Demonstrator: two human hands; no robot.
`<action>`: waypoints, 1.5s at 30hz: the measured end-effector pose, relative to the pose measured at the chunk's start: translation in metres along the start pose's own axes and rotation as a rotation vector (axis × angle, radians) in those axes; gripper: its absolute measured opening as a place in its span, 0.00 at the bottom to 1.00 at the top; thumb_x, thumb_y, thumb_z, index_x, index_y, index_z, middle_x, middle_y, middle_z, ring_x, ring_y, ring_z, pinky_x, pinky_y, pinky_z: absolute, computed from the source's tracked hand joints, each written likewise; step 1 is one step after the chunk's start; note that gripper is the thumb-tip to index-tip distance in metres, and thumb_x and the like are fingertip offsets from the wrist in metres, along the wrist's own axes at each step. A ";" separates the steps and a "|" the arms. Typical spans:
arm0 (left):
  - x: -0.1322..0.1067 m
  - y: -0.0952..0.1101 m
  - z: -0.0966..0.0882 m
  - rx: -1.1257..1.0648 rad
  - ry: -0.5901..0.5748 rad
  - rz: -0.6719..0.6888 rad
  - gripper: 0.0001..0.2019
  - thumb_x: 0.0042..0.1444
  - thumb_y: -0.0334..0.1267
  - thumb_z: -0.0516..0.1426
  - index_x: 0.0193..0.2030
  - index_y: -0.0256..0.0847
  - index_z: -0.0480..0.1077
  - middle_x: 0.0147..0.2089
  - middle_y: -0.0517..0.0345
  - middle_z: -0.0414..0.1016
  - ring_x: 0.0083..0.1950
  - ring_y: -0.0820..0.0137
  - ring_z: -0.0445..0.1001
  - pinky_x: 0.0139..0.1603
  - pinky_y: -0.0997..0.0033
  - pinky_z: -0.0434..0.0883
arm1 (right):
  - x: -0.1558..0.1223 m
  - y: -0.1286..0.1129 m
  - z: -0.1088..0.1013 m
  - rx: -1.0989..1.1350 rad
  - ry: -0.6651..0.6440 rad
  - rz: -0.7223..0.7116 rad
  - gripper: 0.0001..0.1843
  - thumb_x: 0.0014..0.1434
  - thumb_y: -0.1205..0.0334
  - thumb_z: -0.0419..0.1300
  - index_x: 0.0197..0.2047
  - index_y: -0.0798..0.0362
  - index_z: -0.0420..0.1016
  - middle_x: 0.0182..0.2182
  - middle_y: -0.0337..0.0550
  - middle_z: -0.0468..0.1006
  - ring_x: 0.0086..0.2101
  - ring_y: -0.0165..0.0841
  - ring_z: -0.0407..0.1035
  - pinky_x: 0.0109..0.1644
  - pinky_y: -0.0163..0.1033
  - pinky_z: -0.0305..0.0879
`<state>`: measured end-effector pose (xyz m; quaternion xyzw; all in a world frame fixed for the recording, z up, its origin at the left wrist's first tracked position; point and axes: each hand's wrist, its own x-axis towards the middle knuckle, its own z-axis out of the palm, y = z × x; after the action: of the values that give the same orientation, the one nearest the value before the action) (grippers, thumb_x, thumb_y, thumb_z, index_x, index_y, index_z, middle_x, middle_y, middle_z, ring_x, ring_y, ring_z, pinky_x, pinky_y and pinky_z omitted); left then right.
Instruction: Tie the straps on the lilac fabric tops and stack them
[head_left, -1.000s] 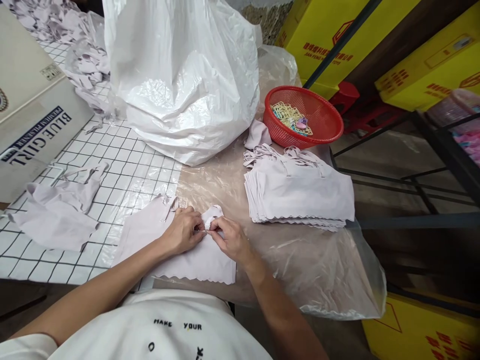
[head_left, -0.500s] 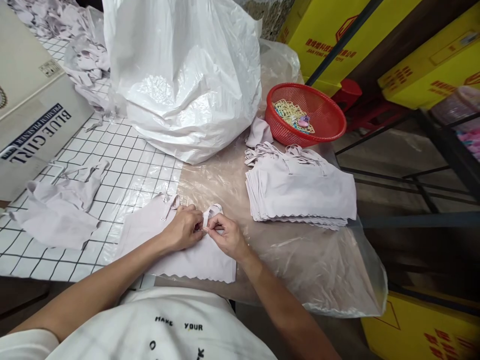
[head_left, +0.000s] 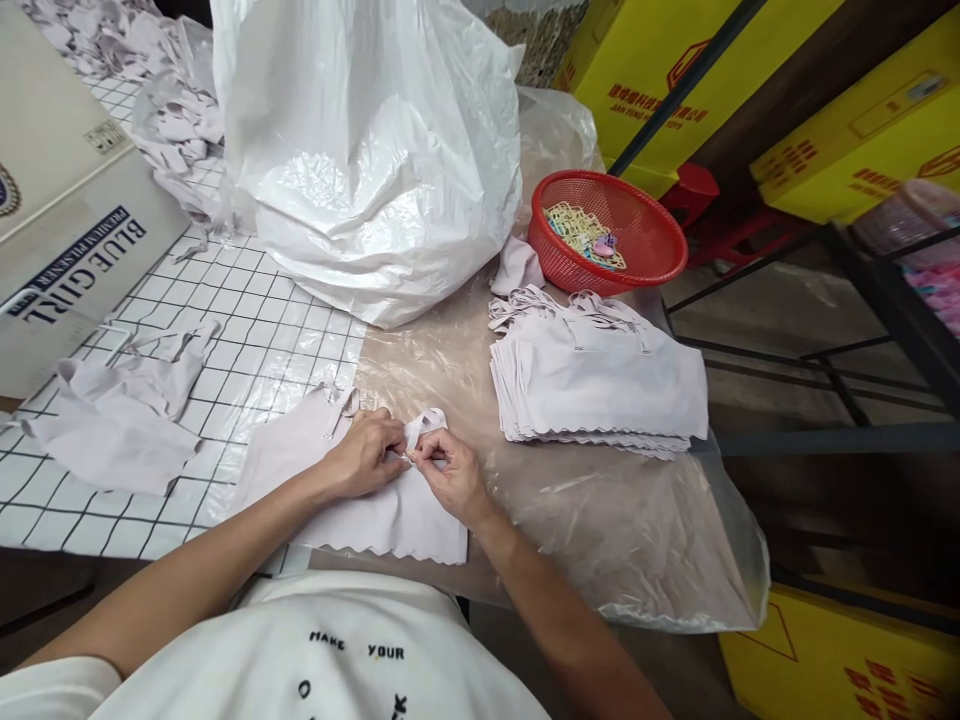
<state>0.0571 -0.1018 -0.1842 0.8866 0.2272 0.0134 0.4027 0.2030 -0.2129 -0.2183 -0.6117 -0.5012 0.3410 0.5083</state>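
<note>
A pale pinkish camisole top (head_left: pixel 405 515) with a scalloped hem lies flat in front of me, hem toward my body. Both hands meet at its right shoulder strap (head_left: pixel 425 421). My left hand (head_left: pixel 369 452) rests on the fabric, fingers curled and pinching the strap near its base. My right hand (head_left: pixel 452 473) pinches the same strap from the other side, thumb against forefinger. The small part between the fingertips is mostly hidden. The top's other strap (head_left: pixel 337 412) lies loose beside my left hand.
To the right lies a neat stack of similar tops (head_left: pixel 600 385). Behind it stands a red plastic basket (head_left: pixel 645 245) with small yellow pieces. A large white plastic bag (head_left: pixel 375 190) fills the back. At left are a loose top (head_left: pixel 124 430) and a cardboard box (head_left: pixel 82 290).
Both hands keep their pinch at the strap, with only slight finger movement. The view has shifted very slightly.
</note>
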 end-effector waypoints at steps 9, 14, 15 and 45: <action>-0.002 0.000 0.000 -0.166 0.074 -0.012 0.09 0.58 0.42 0.57 0.30 0.40 0.71 0.32 0.57 0.76 0.41 0.64 0.69 0.48 0.62 0.61 | -0.001 -0.001 -0.006 0.066 0.053 0.073 0.12 0.56 0.55 0.63 0.29 0.50 0.66 0.26 0.36 0.72 0.28 0.29 0.70 0.36 0.35 0.73; -0.002 0.001 0.000 -0.107 0.059 -0.021 0.10 0.59 0.42 0.56 0.30 0.39 0.70 0.31 0.57 0.74 0.41 0.63 0.68 0.46 0.61 0.59 | -0.004 -0.002 -0.002 0.067 0.058 0.086 0.12 0.57 0.56 0.62 0.29 0.50 0.64 0.25 0.35 0.71 0.25 0.27 0.68 0.32 0.33 0.71; -0.001 0.001 0.000 -0.098 0.057 -0.019 0.11 0.59 0.42 0.56 0.29 0.39 0.69 0.31 0.57 0.73 0.40 0.64 0.67 0.45 0.62 0.59 | -0.004 -0.002 0.000 0.058 0.069 0.077 0.12 0.57 0.56 0.62 0.28 0.50 0.64 0.25 0.35 0.71 0.26 0.27 0.69 0.32 0.33 0.71; -0.004 -0.005 -0.003 -0.102 0.023 -0.007 0.10 0.58 0.43 0.57 0.30 0.40 0.69 0.31 0.57 0.74 0.41 0.64 0.69 0.46 0.63 0.62 | 0.002 -0.002 0.009 0.075 0.084 0.059 0.12 0.57 0.54 0.62 0.31 0.50 0.65 0.28 0.38 0.74 0.29 0.29 0.71 0.34 0.34 0.72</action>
<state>0.0507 -0.0986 -0.1845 0.8639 0.2338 0.0336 0.4448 0.1951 -0.2084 -0.2187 -0.6205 -0.4483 0.3483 0.5410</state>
